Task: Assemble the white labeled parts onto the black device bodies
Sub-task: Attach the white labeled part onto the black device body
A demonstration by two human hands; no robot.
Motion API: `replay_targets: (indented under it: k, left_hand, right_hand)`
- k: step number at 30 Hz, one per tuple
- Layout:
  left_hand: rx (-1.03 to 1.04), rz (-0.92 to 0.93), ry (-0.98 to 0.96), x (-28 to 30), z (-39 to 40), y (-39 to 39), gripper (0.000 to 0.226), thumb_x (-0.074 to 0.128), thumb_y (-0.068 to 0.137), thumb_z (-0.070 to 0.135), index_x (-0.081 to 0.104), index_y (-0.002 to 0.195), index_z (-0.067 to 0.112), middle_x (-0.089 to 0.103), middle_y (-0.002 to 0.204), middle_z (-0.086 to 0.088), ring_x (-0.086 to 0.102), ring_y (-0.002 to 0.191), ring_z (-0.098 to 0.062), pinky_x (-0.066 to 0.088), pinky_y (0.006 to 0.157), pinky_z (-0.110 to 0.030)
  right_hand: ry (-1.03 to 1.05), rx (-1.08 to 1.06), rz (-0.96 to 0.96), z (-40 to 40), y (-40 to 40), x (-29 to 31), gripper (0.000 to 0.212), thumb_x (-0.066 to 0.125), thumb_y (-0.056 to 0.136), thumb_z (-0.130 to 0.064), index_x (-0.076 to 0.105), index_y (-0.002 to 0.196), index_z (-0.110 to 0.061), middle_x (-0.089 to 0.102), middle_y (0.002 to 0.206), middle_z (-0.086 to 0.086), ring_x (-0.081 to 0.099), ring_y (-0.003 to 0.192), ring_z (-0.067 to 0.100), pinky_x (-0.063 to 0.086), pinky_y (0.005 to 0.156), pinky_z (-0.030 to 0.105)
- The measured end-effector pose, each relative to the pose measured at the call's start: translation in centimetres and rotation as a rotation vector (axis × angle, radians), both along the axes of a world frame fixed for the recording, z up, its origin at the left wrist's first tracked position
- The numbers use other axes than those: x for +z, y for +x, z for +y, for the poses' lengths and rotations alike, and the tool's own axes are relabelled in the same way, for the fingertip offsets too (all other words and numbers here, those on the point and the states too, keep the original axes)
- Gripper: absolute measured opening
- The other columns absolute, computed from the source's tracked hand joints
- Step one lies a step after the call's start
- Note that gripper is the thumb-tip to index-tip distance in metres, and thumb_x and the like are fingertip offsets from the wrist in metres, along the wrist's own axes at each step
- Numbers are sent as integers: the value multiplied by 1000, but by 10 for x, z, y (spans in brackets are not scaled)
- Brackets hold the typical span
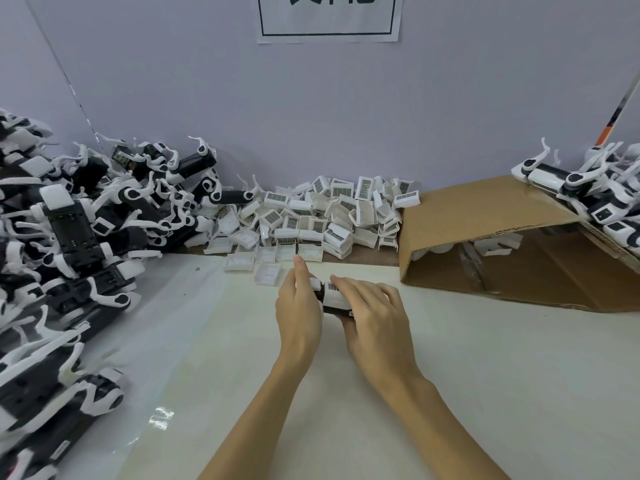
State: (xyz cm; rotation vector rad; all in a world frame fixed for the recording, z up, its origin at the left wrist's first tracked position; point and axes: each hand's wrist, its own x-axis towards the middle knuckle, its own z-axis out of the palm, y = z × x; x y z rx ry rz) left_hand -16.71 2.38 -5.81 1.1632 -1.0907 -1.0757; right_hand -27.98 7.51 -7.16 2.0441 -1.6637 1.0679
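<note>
Left hand (299, 306), right hand (374, 313) clasp device body (332, 299) between them.

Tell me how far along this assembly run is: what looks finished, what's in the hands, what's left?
Seemingly done: units piled on the cardboard box at right, though I can't confirm they're complete. In hand: the left hand and right hand grip one black device body with a white labeled part on it. Left: a big heap of bodies on the left and a pile of white parts by the wall. Most work remains.
</note>
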Motion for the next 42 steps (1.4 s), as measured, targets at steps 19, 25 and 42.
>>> replay_targets:
  k: [19, 25, 42]
  left_hand:
    - [-6, -254, -379, -1, 13, -11, 45, 38, 104, 65, 55, 81, 30, 57, 65, 16, 51, 61, -6, 38, 59, -17]
    - [-32, -279, -371, 1, 16, -13, 37, 39, 104, 66, 55, 84, 38, 61, 67, 19, 57, 62, -4, 40, 61, -15]
    - [-421, -391, -204, 13, 1, 20, 23, 69, 105, 24, 62, 125, 32, 70, 112, 24, 57, 126, -7, 41, 117, -45]
  right_hand:
    - [18, -155, -14, 3, 6, 1, 39, 83, 79, -3, 66, 113, -13, 64, 96, 0, 62, 87, 25, 52, 81, 38]
    - [30, -137, -72, 4, 6, 1, 33, 75, 79, 6, 67, 109, -6, 66, 94, 6, 64, 86, 28, 55, 84, 39]
    - [146, 14, -276, -3, -38, 5, 42, 51, 103, -34, 59, 143, -24, 54, 144, -10, 43, 139, 12, 26, 118, 43]
